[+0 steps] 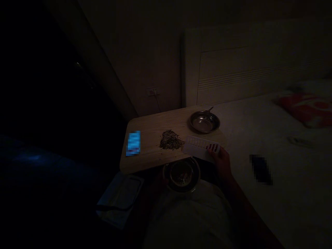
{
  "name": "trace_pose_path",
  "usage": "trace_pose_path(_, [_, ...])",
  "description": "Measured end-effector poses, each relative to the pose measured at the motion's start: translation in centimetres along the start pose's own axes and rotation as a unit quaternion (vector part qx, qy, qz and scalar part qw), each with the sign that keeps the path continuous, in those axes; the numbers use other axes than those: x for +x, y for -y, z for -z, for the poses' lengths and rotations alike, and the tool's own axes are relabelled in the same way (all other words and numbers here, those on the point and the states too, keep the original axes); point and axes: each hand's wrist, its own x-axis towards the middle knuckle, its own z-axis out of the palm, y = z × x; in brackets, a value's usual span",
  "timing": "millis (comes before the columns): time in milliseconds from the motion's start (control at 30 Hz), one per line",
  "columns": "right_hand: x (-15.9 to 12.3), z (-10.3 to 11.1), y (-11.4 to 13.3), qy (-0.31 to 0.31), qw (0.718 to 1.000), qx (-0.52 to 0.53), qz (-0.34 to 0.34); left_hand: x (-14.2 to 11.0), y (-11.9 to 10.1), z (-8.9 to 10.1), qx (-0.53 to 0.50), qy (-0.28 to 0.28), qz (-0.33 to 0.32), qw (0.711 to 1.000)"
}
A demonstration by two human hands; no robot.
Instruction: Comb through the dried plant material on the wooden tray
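Granular pile (169,140) sits mid-way along the bench (150,131) | right hand (220,157), fingers closed, grips a white slotted panel (193,150) beside it | left hand (163,181) meets the bowl (196,173), grip too dark to tell | panel likely best held flat, bowl level

Light: very dim, with faint bluish glow (31,157) at the left side
Wall (145,52): plain, fitted with a socket (151,91)
Headboard (233,64): pale, panelled, horizontally grooved
Bed (293,207): pale on top, placed right of the worktop (149,128)
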Motion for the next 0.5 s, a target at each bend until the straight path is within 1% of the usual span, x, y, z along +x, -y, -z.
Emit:
trace_pose_path(133, [-0.4, -0.6, 0.0, 0.006, 1.0, 0.006, -0.006, 0.1, -0.2, -0.2, 0.017, 0.0, 0.006, 1.0])
trace_pose_path(267, [-0.7, -0.9, -0.1, 0.004, 1.0, 0.015, -0.01, 0.0, -0.3, -0.4, 0.007, 0.017, -0.004, 1.0])
trace_pose_path(433, [-0.9, -1.3, 0.2, 0.009, 1.0, 0.017, -0.016, -0.3, -0.2, 0.0, 0.056, -0.008, -0.006, 0.998])
trace_pose_path(500, [-0.9, -1.4, 0.3, 0.016, 1.0, 0.014, -0.02, -0.2, -0.1, 0.1, 0.056, 0.0, -0.006, 0.998])
